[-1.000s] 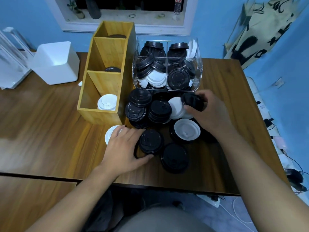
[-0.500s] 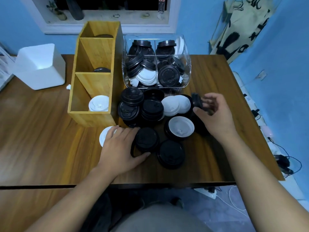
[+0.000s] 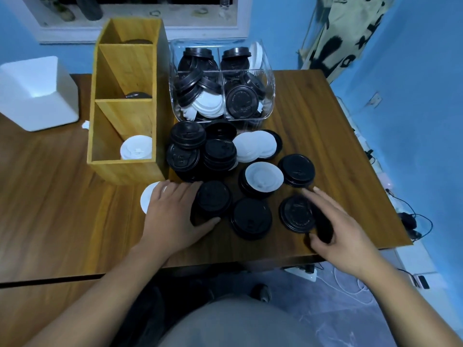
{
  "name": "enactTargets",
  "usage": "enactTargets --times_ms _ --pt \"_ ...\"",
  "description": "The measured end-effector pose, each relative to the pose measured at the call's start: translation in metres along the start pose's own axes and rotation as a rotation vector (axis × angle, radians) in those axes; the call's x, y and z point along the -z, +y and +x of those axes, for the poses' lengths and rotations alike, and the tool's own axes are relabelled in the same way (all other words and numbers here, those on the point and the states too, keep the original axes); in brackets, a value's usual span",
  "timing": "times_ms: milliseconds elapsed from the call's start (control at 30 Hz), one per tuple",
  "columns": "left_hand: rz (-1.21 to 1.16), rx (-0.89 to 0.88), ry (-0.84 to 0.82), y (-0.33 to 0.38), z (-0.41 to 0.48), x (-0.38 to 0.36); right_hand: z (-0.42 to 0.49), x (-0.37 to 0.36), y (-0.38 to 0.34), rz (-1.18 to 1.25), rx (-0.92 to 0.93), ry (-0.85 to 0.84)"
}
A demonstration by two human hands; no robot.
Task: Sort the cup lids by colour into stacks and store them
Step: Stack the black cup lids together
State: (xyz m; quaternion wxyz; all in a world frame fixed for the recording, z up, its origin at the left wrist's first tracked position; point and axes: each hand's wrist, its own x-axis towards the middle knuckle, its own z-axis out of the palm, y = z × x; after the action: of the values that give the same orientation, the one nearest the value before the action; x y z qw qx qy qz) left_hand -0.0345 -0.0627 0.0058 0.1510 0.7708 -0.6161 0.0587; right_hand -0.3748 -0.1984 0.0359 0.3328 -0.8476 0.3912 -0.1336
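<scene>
**On the table front: black lids being gathered by both hands**

On the wooden table (image 3: 325, 126), loose black and white cup lids (image 3: 220, 151) are lying in a cluster in front of the clear bin (image 3: 270, 78), just beside the wooden organiser (image 3: 125, 171). A stored white lid (image 3: 136, 149) is sitting in the organiser's front compartment.

Handling, as judged: the lids are being read as light, thin plastic with stiff rims, slippery on one another. A stack is likely to be toppled if pushed from the top. Hold is best being taken across the rim, thumb opposite fingers.

The left hand (image 3: 172, 216) is being held palm down. Its fingers are at the far rim and its thumb at the near rim of a short black stack (image 3: 213, 200), so the stack is being gripped across its width. A loose white lid (image 3: 147, 199) is being partly covered by the knuckles.

The right hand (image 3: 338, 229) is being spread over a single black lid (image 3: 297, 214) near the table's front edge, index finger straight, thumb tucked below. The view is blurred here, so grip or mere touch cannot be told.
</scene>
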Motion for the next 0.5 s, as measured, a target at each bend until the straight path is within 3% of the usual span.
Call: enactTargets --times_ms 133,267,400,500 --pt "0.009 -0.009 0.002 0.000 0.000 0.001 0.003 -0.015 -0.013 -0.129 -0.142 0.254" --pt "0.013 -0.009 -0.005 0.001 0.000 0.002 0.010 -0.027 -0.021 -0.257 -0.175 0.199" --pt "0.023 -0.007 -0.013 0.000 -0.001 0.001 0.005 -0.019 -0.018 -0.021 -0.122 0.040" --pt "0.026 -0.008 -0.015 -0.001 -0.001 0.000 0.006 -0.023 -0.021 -0.088 -0.117 0.133"
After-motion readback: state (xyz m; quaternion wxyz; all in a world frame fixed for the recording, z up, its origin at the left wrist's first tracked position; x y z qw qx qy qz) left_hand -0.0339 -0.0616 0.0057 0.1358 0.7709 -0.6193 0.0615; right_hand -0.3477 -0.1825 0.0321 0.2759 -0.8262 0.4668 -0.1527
